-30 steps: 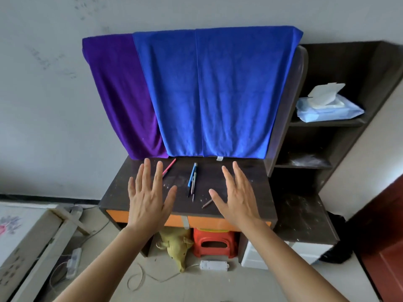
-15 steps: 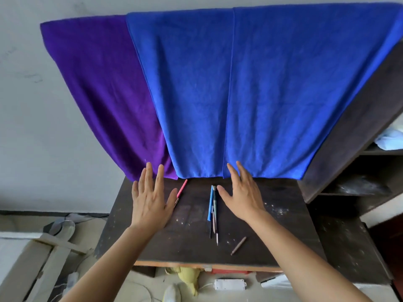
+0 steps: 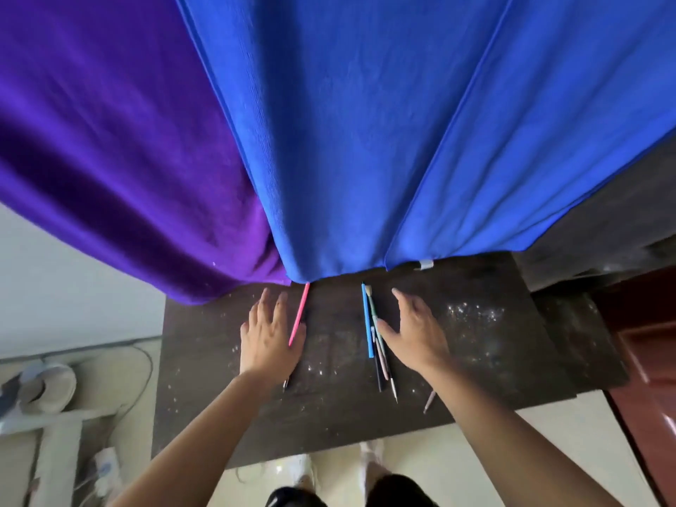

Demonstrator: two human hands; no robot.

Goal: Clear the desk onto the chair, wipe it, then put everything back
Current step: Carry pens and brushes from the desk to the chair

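The dark, dusty desk (image 3: 336,418) fills the lower middle of the head view. A pink pen (image 3: 299,314) lies near its back edge. My left hand (image 3: 269,336) hovers flat just left of it, fingers straight, thumb side touching or nearly touching the pen. A blue pen (image 3: 367,329) and several thinner pens and brushes (image 3: 382,360) lie in a bunch at the centre. My right hand (image 3: 413,333) is spread just right of that bunch, thumb against it. A short brown pencil stub (image 3: 429,401) lies by my right forearm.
A blue towel (image 3: 384,140) and a purple towel (image 3: 109,140) hang down to the desk's back edge. A dark side shelf (image 3: 581,353) adjoins the desk on the right. On the floor at left lie a slipper (image 3: 51,387) and a power strip (image 3: 104,468).
The camera has come in close over the desk. Both hands have reached forward and lowered beside the pens, the left to the pink pen, the right to the central bunch.
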